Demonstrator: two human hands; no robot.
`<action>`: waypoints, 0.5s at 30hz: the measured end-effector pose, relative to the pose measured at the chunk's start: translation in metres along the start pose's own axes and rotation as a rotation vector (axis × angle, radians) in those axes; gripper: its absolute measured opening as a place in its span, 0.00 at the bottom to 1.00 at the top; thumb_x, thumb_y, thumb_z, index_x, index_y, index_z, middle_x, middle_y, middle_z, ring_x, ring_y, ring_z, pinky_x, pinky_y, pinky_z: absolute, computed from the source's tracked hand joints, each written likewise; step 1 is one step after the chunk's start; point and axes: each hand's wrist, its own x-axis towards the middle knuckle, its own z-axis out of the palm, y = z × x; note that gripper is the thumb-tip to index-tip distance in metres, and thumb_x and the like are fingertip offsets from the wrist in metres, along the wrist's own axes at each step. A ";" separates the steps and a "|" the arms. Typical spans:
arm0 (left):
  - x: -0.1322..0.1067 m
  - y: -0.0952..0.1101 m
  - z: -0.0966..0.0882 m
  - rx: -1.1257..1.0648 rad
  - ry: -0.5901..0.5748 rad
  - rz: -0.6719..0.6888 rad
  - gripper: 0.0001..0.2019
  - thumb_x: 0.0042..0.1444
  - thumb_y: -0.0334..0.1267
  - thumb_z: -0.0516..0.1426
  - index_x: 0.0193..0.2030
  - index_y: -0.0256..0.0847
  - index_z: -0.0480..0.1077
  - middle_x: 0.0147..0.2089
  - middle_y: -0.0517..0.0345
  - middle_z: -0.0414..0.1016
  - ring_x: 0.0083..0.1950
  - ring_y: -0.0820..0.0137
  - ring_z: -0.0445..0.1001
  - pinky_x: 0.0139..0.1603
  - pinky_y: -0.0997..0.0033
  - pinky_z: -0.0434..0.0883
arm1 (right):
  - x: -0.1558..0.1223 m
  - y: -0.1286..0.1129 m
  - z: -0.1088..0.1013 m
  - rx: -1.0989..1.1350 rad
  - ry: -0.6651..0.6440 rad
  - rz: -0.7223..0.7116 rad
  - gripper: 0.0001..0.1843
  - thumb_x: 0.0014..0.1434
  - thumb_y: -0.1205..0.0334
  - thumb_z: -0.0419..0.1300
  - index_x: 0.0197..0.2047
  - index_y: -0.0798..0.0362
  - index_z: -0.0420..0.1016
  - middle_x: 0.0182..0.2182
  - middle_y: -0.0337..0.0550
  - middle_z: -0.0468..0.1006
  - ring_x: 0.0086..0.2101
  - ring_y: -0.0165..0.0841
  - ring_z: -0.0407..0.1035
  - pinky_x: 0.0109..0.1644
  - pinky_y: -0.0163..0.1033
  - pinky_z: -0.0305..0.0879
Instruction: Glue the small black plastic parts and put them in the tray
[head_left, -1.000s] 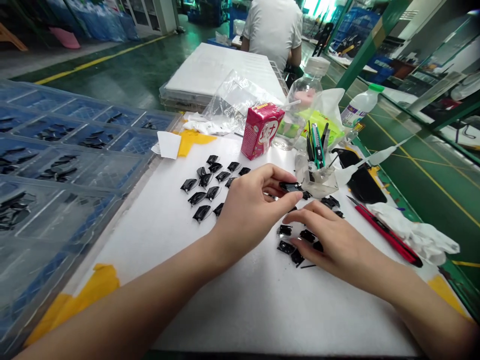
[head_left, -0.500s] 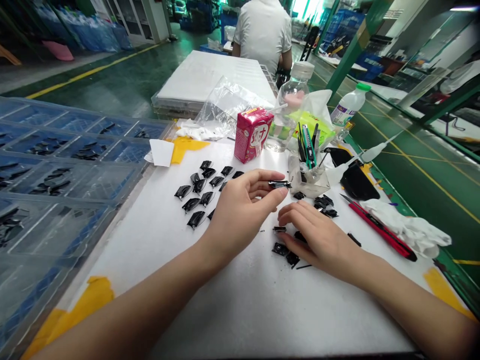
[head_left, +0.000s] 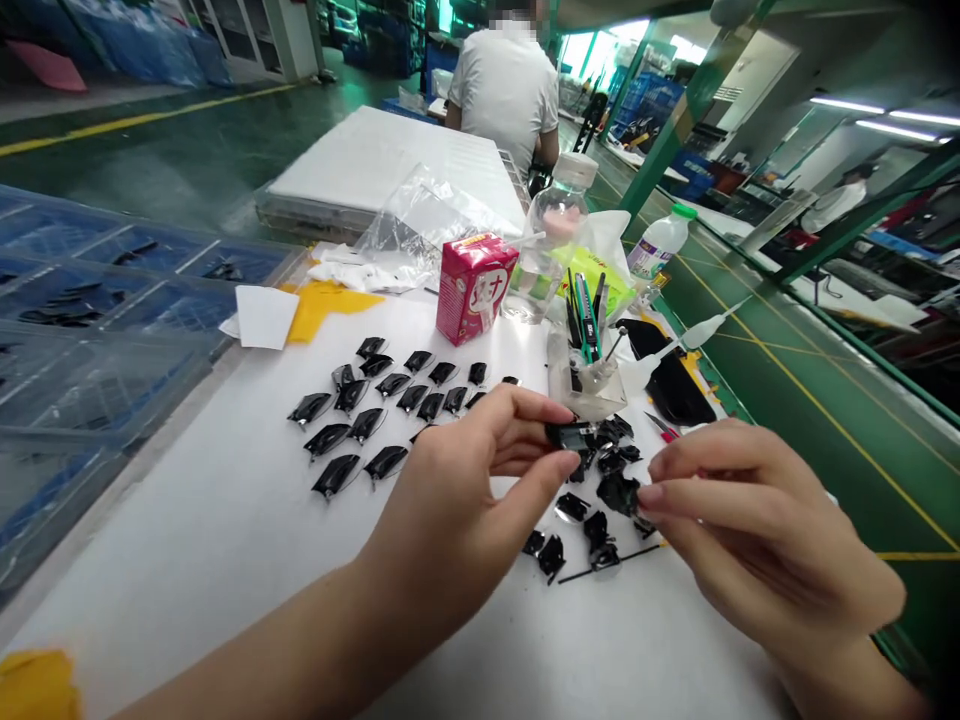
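1) The person's left hand (head_left: 469, 490) pinches a dark, shiny part (head_left: 571, 437) between thumb and fingertips, its far end jutting toward the right
2) The right hand (head_left: 757, 530), off to the right of that grip, has its fingertips drawn together on a small black scrap (head_left: 619, 492), whose outline merges with the pieces behind
3) Between the two grips and slightly beyond lies a black pile (head_left: 616, 458), its items overlapping
4) Nearer the person than either grip, loose bits (head_left: 551, 555) lie on the white table (head_left: 247, 560), with a thin black strip (head_left: 577, 575) beside them
5) Left of the left grip, shiny black tiles (head_left: 365, 425) lie spread in uneven rows, some touching
6) Just beyond the left grip stands a clear cup (head_left: 600, 390), a green cutter (head_left: 587, 315) leaning in it among other tools
7) Past it to the left stands a red carton (head_left: 474, 290), a clear bag (head_left: 420, 215) behind
8) Beyond the right grip lie a black slab (head_left: 671, 375) and a red knife (head_left: 664, 428), mostly hidden by that hand
9) Far left of both grips, a divided tray (head_left: 150, 370) holds more dark items
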 end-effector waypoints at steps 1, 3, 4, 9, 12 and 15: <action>-0.001 0.000 0.000 0.037 -0.005 0.041 0.08 0.57 0.28 0.61 0.43 0.38 0.70 0.36 0.63 0.80 0.37 0.79 0.80 0.42 0.87 0.76 | -0.001 0.001 0.000 0.014 0.003 0.004 0.18 0.53 0.82 0.61 0.43 0.53 0.75 0.37 0.43 0.71 0.36 0.32 0.70 0.34 0.40 0.69; -0.002 -0.001 0.000 0.098 -0.018 0.114 0.09 0.57 0.26 0.61 0.43 0.37 0.70 0.36 0.64 0.80 0.36 0.80 0.80 0.43 0.89 0.75 | -0.001 0.005 0.000 0.051 -0.010 0.022 0.17 0.53 0.83 0.60 0.42 0.54 0.76 0.39 0.44 0.70 0.37 0.32 0.70 0.34 0.40 0.69; -0.003 -0.002 0.000 0.121 -0.021 0.148 0.09 0.57 0.26 0.61 0.44 0.37 0.70 0.36 0.64 0.80 0.37 0.81 0.80 0.43 0.90 0.74 | -0.001 0.006 0.001 0.069 -0.021 0.027 0.17 0.54 0.83 0.60 0.42 0.54 0.76 0.40 0.45 0.70 0.37 0.32 0.70 0.34 0.40 0.69; -0.005 -0.008 0.001 0.197 -0.021 0.275 0.10 0.57 0.25 0.61 0.46 0.35 0.70 0.40 0.62 0.81 0.39 0.81 0.81 0.43 0.93 0.73 | -0.001 0.009 0.001 0.098 -0.054 0.028 0.16 0.54 0.82 0.60 0.42 0.55 0.76 0.40 0.45 0.70 0.38 0.32 0.69 0.32 0.38 0.70; -0.006 -0.008 0.002 0.236 -0.028 0.337 0.09 0.58 0.25 0.60 0.46 0.34 0.69 0.40 0.62 0.81 0.39 0.80 0.82 0.41 0.92 0.74 | -0.001 0.010 0.002 0.096 -0.054 0.029 0.16 0.54 0.81 0.60 0.43 0.53 0.76 0.41 0.45 0.70 0.37 0.32 0.70 0.31 0.37 0.71; -0.006 -0.009 0.002 0.313 -0.024 0.396 0.08 0.60 0.26 0.59 0.45 0.33 0.69 0.38 0.60 0.81 0.36 0.77 0.82 0.36 0.87 0.75 | -0.002 0.011 0.002 0.104 -0.057 0.030 0.17 0.54 0.82 0.60 0.43 0.54 0.76 0.42 0.46 0.70 0.38 0.31 0.70 0.31 0.37 0.71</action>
